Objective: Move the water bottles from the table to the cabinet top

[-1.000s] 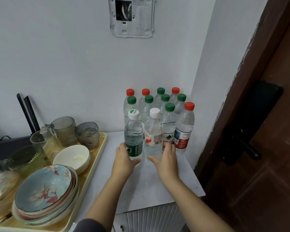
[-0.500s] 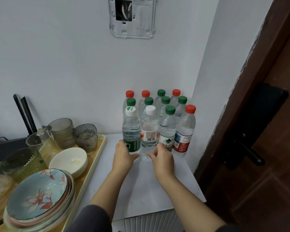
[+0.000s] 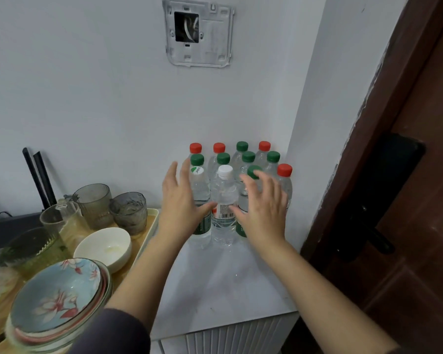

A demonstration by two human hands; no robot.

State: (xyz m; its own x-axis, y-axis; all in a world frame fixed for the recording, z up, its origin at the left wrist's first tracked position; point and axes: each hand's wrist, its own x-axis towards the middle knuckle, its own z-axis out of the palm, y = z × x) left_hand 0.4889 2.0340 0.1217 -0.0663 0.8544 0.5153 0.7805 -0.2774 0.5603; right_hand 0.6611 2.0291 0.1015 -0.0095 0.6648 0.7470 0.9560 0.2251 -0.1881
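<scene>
Clear plastic water bottles with red, green and white caps stand upright in tight rows on the white cabinet top, packed into the wall corner. Left hand and right hand are both spread, fingers straight, gripping nothing. They flank the white-capped clear bottle in the middle of the front row. Thumbs are close to it; cannot tell whether they touch.

Step, as judged: letting go of the front row and clearing out.

- Draw both hands straight back toward the body, not sideways. Tall light bottles set this close would likely topple like skittles.
- Check the front bottles sit flat before leaving.
- Mind the left forearm: the beige plastic tray of glasses and the stacked floral bowls lie just beside its path.
</scene>
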